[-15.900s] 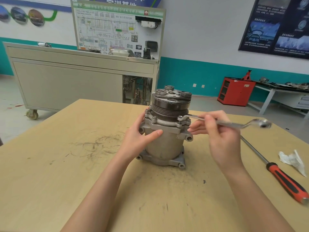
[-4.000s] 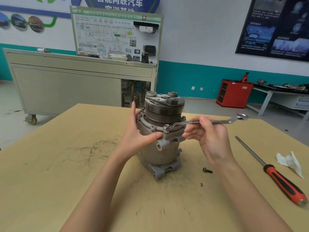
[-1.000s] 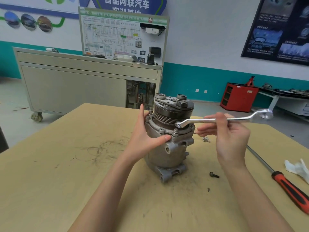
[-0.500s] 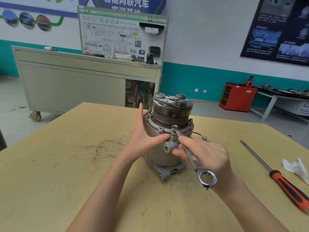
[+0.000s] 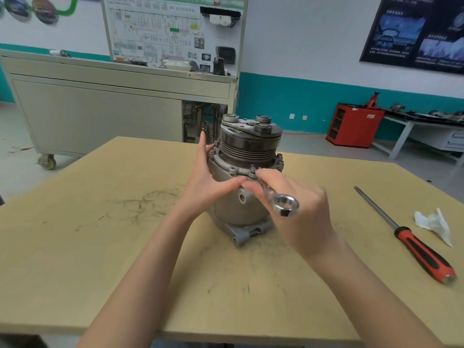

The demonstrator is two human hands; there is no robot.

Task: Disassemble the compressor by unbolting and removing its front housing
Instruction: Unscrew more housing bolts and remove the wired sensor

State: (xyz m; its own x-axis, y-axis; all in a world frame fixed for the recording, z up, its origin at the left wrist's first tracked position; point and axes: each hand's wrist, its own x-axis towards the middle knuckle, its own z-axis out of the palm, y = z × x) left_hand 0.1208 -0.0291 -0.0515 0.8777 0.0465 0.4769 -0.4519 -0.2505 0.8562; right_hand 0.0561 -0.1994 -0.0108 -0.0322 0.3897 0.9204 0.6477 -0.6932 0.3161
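My left hand [image 5: 208, 183] wraps the compressor [image 5: 234, 212] so it can't spin; my right hand [image 5: 303, 212] clamps the wrench [image 5: 282, 204] close to the flange bolt [image 5: 253, 169] for control.

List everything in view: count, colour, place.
compressor: one, grey metal, upright at the table's middle
bolts: several, dark, round the compressor's flange
wrench: one, silver, one end at the flange, ring end towards the camera
screwdriver: one, red and black handle, lying on the table's right side
tissue: one, white, crumpled, right of the screwdriver
table: one, tan wood, foreground
cart: one, beige, on wheels, behind the table
wiring board: one, white, on the cart
red cabinet: one, on the floor, back right
poster: one, dark blue, wall top right
left hand: holds the compressor's side
right hand: grips the wrench
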